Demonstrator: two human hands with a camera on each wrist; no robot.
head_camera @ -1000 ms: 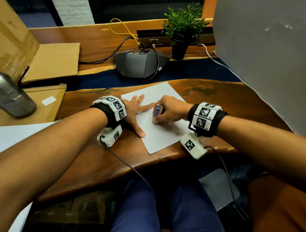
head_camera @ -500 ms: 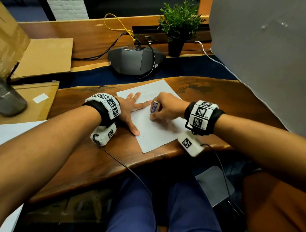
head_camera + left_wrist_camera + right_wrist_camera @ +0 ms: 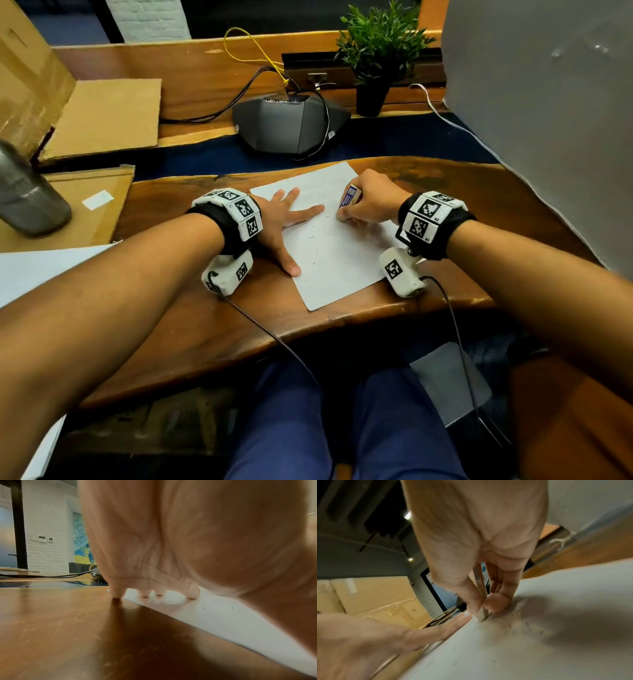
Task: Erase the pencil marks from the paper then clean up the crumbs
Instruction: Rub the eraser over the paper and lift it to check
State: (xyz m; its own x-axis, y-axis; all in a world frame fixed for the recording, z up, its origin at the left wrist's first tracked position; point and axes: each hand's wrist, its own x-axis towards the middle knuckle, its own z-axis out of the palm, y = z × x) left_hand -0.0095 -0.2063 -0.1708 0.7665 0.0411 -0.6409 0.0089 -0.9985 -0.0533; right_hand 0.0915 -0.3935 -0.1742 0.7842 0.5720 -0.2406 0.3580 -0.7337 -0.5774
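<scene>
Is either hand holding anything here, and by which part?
The right hand pinches the eraser by its sleeved sides, low near the rubbing tip. The left hand holds nothing; it presses flat on the paper.

I am seeing print on the eraser [image 3: 348,196] sleeve, centre of the head frame, but it is too small for me to read. The wrist bands [image 3: 432,214] are showing black-and-white square codes with tiny characters beside them that I cannot make out. Nothing else is showing lettering.
</scene>
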